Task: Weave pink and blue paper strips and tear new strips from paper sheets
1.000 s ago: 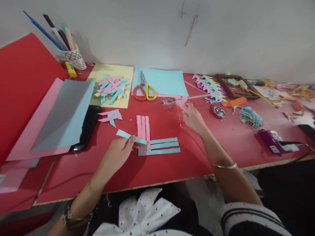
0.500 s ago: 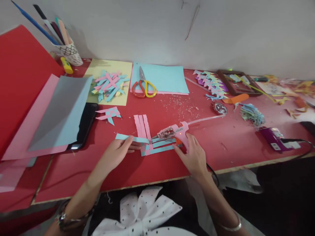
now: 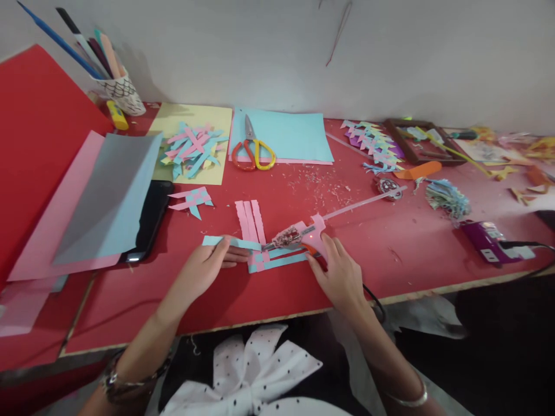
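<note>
Between the thumb and fingers of my left hand (image 3: 212,257) is a blue paper strip (image 3: 243,244), lifted off the work at its left end. My right hand (image 3: 338,268) grips a pink glue gun (image 3: 313,234) by its handle, fingers around the orange trigger. The gun's metal nozzle points left and sits by the strip, over the weave; whether it touches cannot be made out. Beneath lie pink paper strips (image 3: 251,222) running away from me, crossed by blue strips (image 3: 286,262) in a checkered patch. A clear glue stick (image 3: 364,202) juts from the gun's back.
Scissors (image 3: 254,147) lie on blue paper sheets (image 3: 299,136). A pile of cut strips (image 3: 195,150) rests on yellow paper. A small woven piece (image 3: 193,199) and a phone (image 3: 151,225) are at left. A purple power box (image 3: 485,245) stands right, near the table's front edge (image 3: 425,296).
The glue gun has shifted slightly left and lower, its nozzle moving along the blue strip. My left hand still holds the strip, with its fingers slightly shifted.
</note>
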A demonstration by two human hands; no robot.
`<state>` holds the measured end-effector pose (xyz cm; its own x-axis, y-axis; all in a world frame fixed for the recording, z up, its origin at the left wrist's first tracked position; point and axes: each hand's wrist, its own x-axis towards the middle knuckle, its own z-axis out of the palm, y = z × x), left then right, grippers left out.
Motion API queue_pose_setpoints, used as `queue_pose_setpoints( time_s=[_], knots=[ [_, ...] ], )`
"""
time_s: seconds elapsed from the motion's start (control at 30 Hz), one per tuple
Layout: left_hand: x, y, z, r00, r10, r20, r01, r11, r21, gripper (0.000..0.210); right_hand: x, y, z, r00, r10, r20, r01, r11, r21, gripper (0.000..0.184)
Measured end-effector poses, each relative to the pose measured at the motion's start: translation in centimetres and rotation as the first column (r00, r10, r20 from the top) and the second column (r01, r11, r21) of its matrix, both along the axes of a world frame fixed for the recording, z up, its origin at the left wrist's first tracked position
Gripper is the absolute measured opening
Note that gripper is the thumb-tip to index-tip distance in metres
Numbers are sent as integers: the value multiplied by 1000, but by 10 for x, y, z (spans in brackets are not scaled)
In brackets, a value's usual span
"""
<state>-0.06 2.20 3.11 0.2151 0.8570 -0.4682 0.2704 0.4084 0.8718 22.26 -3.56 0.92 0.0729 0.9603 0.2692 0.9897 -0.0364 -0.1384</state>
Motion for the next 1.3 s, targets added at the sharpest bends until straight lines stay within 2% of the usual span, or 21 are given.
queue_pose_setpoints(
  time_s=[0.47, 1.3],
  knots=[
    [0, 0, 0, 999, -31, -36, 31, 1000, -2, 46, 7, -4, -3, 997, -79, -9, 79, 997, 11, 37],
    [-2, -1, -3, 999, -30, -41, 31, 999, 15, 49, 37, -8, 3, 977, -215, -13, 215, 977, -8, 37]
  ],
)
